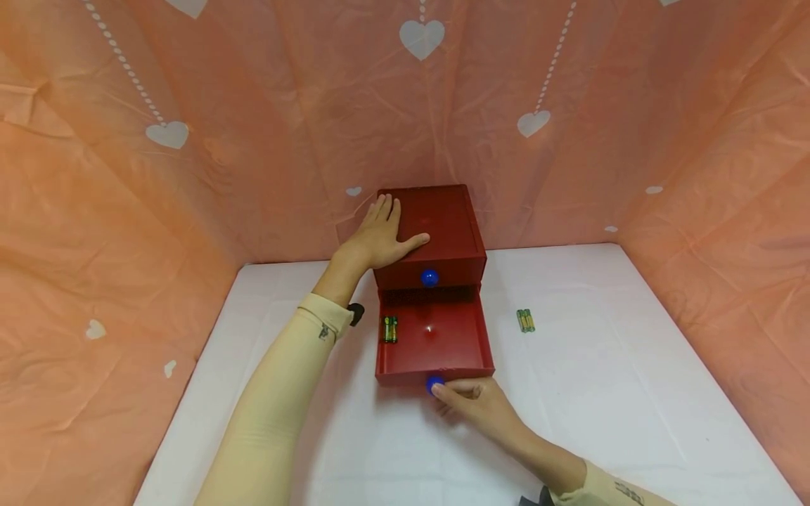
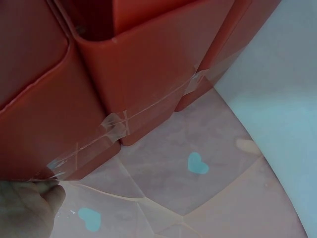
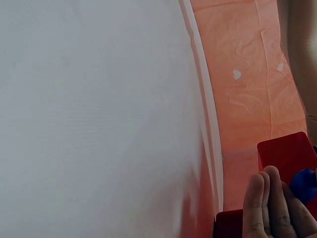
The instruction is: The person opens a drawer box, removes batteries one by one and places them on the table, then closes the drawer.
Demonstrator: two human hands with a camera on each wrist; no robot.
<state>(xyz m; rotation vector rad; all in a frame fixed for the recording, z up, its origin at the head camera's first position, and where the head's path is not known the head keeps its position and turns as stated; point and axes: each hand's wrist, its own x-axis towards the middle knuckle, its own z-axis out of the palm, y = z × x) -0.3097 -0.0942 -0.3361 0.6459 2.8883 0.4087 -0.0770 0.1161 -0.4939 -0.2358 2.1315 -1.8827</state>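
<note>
A red two-drawer box (image 1: 436, 221) stands at the back of the white table. My left hand (image 1: 378, 237) rests flat on its top, fingers spread toward the back left corner. The lower drawer (image 1: 449, 348) is pulled out toward me, while the upper drawer (image 1: 401, 274) with its blue knob (image 1: 429, 278) is closed. With thumb and fingers my right hand (image 1: 481, 407) pinches the lower drawer's blue knob (image 1: 434, 384). Two green and gold batteries (image 1: 390, 329) lie side by side against the drawer's left wall. In the left wrist view, clear tape (image 2: 116, 126) runs along the red casing.
To the right of the box, another pair of batteries (image 1: 525, 320) lies on the white tablecloth (image 1: 601, 365). Pink sheeting (image 1: 304, 126) with white hearts hangs behind and at both sides. A small black device (image 1: 356, 313) shows at my left wrist.
</note>
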